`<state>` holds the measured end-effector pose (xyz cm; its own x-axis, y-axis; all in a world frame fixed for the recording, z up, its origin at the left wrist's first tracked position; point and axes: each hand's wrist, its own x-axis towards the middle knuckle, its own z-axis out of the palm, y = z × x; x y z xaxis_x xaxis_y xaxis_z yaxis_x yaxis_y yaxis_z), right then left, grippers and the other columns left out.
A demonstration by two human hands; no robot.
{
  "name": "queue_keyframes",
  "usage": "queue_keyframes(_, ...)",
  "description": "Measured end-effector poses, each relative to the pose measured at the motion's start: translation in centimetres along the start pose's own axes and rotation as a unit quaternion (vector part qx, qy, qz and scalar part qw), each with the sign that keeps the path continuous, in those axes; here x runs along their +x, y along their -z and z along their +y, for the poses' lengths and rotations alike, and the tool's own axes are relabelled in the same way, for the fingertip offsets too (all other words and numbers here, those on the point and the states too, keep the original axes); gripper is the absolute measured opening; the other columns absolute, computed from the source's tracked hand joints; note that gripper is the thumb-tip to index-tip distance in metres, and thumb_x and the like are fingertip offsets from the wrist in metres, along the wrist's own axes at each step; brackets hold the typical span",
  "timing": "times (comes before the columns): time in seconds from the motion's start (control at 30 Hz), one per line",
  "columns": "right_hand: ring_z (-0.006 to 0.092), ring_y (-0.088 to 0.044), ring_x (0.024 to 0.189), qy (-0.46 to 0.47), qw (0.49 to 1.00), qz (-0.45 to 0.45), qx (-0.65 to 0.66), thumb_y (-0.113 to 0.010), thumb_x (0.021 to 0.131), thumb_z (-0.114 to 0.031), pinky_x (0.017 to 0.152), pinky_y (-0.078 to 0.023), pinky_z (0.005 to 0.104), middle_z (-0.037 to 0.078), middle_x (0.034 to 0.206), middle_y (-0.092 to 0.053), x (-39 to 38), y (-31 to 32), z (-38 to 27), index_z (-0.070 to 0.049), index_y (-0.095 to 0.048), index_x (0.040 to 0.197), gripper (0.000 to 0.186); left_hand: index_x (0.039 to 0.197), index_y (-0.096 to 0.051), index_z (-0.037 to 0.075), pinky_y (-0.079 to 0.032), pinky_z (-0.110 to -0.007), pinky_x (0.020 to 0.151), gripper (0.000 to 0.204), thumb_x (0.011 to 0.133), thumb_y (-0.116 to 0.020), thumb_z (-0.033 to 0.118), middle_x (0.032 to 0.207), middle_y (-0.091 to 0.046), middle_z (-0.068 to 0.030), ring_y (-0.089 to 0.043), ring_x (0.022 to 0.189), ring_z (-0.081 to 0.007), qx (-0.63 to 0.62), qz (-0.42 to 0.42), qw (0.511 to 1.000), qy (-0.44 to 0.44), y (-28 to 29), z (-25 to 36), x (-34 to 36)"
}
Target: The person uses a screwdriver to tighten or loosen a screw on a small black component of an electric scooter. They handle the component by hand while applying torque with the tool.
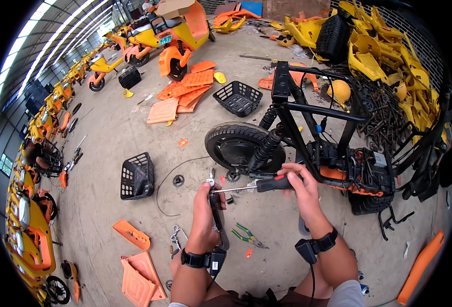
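Note:
My left hand (202,207) is wrapped around a narrow black metal part (216,211), which has a silvery piece at its upper end. In my right hand (303,190) is a screwdriver (273,183) with a black and red handle, gripped between thumb and fingers. Its steel shaft points left and its tip meets the black part near my left thumb; the exact contact point is too small to tell. Green-handled pliers (249,236) lie on the floor between my forearms. Just beyond my hands stands a stripped black scooter frame (315,108) with its rear wheel (238,145).
Black plastic baskets (137,175) and a toothed gear (178,180) lie to the left, beside a thin curved cable. Orange panels (143,279) lie at lower left, more (185,91) farther off. Yellow scooters line the left side. Yellow body parts (371,51) are heaped at far right.

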<state>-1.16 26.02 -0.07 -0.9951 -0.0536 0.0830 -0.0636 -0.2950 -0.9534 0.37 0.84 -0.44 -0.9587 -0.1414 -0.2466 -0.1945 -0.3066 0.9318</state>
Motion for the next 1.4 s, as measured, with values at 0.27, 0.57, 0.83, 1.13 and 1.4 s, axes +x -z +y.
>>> queue_keyframes(0.27,0.0137,-0.056,0.106,0.125,0.987,-0.013,-0.103,-0.054,0.088,0.002,0.084,-0.052,0.0278,0.008,0.121,-0.056,0.1,0.1,0.1,-0.001,-0.054,0.127,0.039,0.094,-0.054,0.004,-0.047,-0.031,0.059,0.042,0.101,-0.037,0.042,0.069,-0.058,-0.0089,-0.055,0.06,-0.0178,-0.007,-0.01,1.0,0.006,0.0,-0.4,0.2)
queue_keyframes(0.57,0.0085,-0.055,0.099,0.115,0.987,0.003,-0.113,-0.05,0.098,-0.013,0.072,-0.048,0.022,0.006,0.122,-0.058,0.0,0.1,0.1,-0.006,-0.054,0.131,0.034,0.093,-0.052,0.005,-0.047,-0.032,0.059,0.046,0.101,-0.035,0.047,0.068,-0.057,-0.0089,-0.055,0.059,-0.0183,-0.015,-0.042,0.999,-0.004,0.3,-0.6,0.9)
queue_keyframes(0.83,0.0086,-0.055,0.073,0.129,0.989,0.054,-0.048,-0.05,0.095,-0.006,0.06,-0.047,0.0225,0.008,0.115,-0.059,0.1,-0.8,0.1,-0.006,-0.05,0.133,0.039,0.095,-0.054,0.005,-0.048,-0.032,0.059,0.045,0.102,-0.035,0.045,0.069,-0.059,-0.0089,-0.056,0.061,-0.0184,-0.024,-0.044,0.999,0.003,-0.2,-0.1,0.2)
queue_keyframes(1.13,0.0058,-0.054,0.086,0.129,0.984,0.058,-0.108,-0.054,0.098,-0.014,0.068,-0.045,0.0202,0.005,0.111,-0.062,0.0,-0.7,0.3,-0.005,-0.057,0.127,0.031,0.096,-0.053,0.005,-0.049,-0.033,0.061,0.045,0.1,-0.034,0.045,0.072,-0.059,-0.0087,-0.057,0.062,-0.0186,-0.038,-0.049,0.998,0.023,0.1,-0.6,0.3)
queue_keyframes(1.4,0.0098,-0.055,0.1,0.066,0.992,0.073,-0.076,-0.056,0.096,-0.008,0.085,-0.045,0.0239,0.004,0.113,-0.06,-0.6,-1.1,0.0,-0.003,-0.059,0.124,0.029,0.1,-0.053,0.004,-0.05,-0.033,0.061,0.046,0.098,-0.037,0.047,0.072,-0.059,-0.0089,-0.058,0.063,-0.0192,-0.07,-0.063,0.995,0.023,0.4,-0.9,0.3)
